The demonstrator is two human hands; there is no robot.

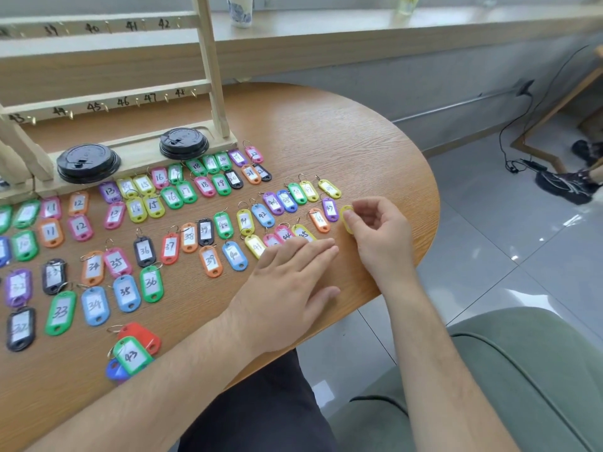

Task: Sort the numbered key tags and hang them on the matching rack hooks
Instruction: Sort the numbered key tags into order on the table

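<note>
A person sits at a round wooden table (326, 141), seen from above and over their bare forearms. Dozens of coloured plastic tags (144, 251) with handwritten numbers lie face up across the tabletop in loose rows, mostly in like-numbered pairs, with low numbers at the far left and the forties at the right. The right hand (378, 230) is at the right end of those rows, near the table's edge. Its thumb and forefinger pinch a yellow tag (346, 216), and its other fingers are curled. That tag sits just right of a purple 47 tag (330, 208); its number is hidden, and it is unclear whether it touches the table. The left hand (287, 282) lies palm down on the table, fingers straight and close together, thumb out to the side, holding nothing. Its fingertips partly cover a few tags in the nearest row. At the far left stands a wooden rack (208, 60) with rails of small hooks (194, 92) labelled 39 to 42 and 43 to 48; those in view are bare. Two stacks of black lids (88, 163) rest on the rack's base. Near the left forearm, a green 43 tag (132, 353) lies on top of a red tag (140, 334) and a blue tag (115, 370).
</note>
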